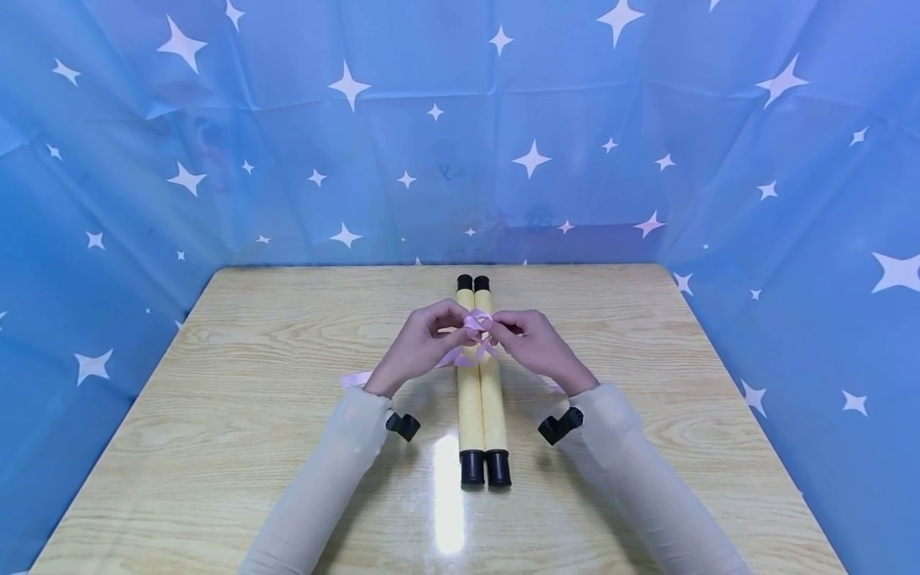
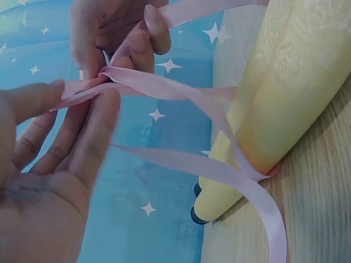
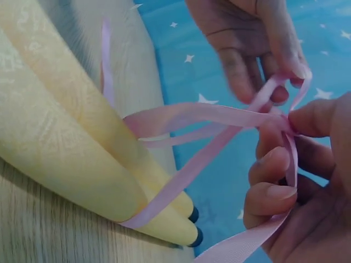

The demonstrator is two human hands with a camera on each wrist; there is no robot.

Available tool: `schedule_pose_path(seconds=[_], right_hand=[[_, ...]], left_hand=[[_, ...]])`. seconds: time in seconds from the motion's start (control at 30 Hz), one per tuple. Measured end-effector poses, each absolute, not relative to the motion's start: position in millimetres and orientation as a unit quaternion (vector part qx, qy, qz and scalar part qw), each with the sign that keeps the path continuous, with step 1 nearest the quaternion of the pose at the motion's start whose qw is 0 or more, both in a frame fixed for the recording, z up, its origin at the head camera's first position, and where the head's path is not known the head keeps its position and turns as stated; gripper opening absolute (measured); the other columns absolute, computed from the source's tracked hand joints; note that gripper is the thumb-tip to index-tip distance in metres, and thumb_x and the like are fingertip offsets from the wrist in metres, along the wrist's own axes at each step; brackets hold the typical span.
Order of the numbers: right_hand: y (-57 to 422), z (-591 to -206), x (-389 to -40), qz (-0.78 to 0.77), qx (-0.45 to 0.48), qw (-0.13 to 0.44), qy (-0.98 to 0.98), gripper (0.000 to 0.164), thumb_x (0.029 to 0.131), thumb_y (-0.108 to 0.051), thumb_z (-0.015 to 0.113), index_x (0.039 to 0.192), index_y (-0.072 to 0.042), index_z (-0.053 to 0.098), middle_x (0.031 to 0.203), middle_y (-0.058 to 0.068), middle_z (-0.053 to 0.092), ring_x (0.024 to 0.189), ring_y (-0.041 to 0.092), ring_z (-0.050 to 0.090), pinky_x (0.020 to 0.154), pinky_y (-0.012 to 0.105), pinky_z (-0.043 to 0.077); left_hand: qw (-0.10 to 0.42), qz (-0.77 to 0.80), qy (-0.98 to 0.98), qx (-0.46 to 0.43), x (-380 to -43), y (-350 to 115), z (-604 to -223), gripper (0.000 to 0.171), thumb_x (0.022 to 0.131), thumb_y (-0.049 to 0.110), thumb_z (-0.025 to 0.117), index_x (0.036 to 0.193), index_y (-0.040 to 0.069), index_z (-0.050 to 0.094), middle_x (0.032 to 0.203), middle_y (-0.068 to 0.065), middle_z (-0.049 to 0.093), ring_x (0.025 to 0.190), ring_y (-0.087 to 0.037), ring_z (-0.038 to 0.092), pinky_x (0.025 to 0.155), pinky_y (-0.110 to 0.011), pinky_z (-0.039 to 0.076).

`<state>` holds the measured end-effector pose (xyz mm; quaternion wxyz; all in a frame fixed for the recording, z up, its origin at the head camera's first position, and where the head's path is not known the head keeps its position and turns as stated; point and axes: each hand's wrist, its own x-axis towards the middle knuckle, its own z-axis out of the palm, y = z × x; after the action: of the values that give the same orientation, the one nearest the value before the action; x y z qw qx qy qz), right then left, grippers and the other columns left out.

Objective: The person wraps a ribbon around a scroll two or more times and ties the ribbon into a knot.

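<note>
Two pale yellow scrolls (image 1: 470, 407) with black end caps lie side by side on the table, pointing away from me. A pink ribbon (image 2: 186, 93) passes round them and rises to both hands above their far half. My left hand (image 1: 430, 339) pinches a fold of the ribbon between thumb and fingers. Close against it, my right hand (image 1: 530, 339) pinches the ribbon where strands cross, as the right wrist view shows. One loop of ribbon stands at the left fingertips (image 3: 296, 71). Loose ribbon hangs down beside the scrolls.
The wooden table (image 1: 287, 335) reaches to a blue star-patterned cloth (image 1: 431, 144) behind and at both sides. One ribbon tail (image 1: 355, 379) lies to the left by the left wrist. A small black camera (image 1: 404, 426) is strapped to each wrist.
</note>
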<state>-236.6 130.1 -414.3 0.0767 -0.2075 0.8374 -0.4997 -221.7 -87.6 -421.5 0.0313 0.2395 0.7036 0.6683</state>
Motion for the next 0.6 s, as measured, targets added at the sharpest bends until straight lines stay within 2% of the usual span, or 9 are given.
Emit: schedule_pose_path(seconds=[0.13,0.3,0.37,0.47,0.6], right_hand=[[130.8,-413.6,-237.9,-0.51,-0.202,0.085,0.832,0.033,0.101,-0.041,0.054,0.094,-0.014,0.072,0.075,0.01,0.059,0.061,0.02,0.045,0.052,0.027,0.036],[130.3,-413.6,-239.2,-0.511,-0.214,0.092,0.828,0.043,0.1,-0.045,0.054,0.086,-0.006,0.067,0.073,0.015,0.055,0.055,0.018,0.038,0.049,0.027,0.033],[130.6,-413.5,-239.4,-0.509,-0.215,0.094,0.828,0.044,0.1,-0.045,0.054,0.085,-0.005,0.066,0.071,0.013,0.053,0.055,0.018,0.037,0.049,0.026,0.032],[132.4,-413.1,-239.7,-0.506,-0.218,0.098,0.829,0.043,0.101,-0.042,0.054,0.082,-0.005,0.064,0.067,0.008,0.049,0.053,0.018,0.035,0.049,0.027,0.031],[136.2,-411.8,-240.1,-0.499,-0.229,0.099,0.83,0.042,0.102,-0.038,0.052,0.077,-0.006,0.057,0.063,0.006,0.044,0.051,0.018,0.032,0.049,0.027,0.03]], left_hand=[[0.034,0.668,0.699,0.251,-221.9,-88.6,-422.7,0.016,0.093,0.01,0.067,0.104,-0.002,0.067,0.107,-0.012,0.065,0.098,-0.026,0.066,0.086,-0.038,0.054],[0.048,0.679,0.682,0.267,-221.5,-89.9,-424.0,0.017,0.095,0.007,0.065,0.106,-0.006,0.066,0.111,-0.014,0.063,0.099,-0.036,0.066,0.089,-0.039,0.053],[0.05,0.673,0.689,0.265,-221.0,-90.2,-423.4,0.015,0.095,0.008,0.064,0.104,-0.004,0.066,0.109,-0.012,0.063,0.097,-0.038,0.065,0.085,-0.04,0.054],[0.052,0.653,0.713,0.249,-220.4,-90.9,-421.8,0.011,0.094,0.012,0.065,0.097,0.001,0.067,0.098,-0.01,0.065,0.085,-0.033,0.064,0.074,-0.035,0.055],[0.064,0.604,0.762,0.224,-221.5,-94.3,-420.5,0.012,0.093,0.021,0.067,0.093,0.01,0.071,0.082,-0.008,0.063,0.066,-0.018,0.053,0.056,-0.025,0.045]])
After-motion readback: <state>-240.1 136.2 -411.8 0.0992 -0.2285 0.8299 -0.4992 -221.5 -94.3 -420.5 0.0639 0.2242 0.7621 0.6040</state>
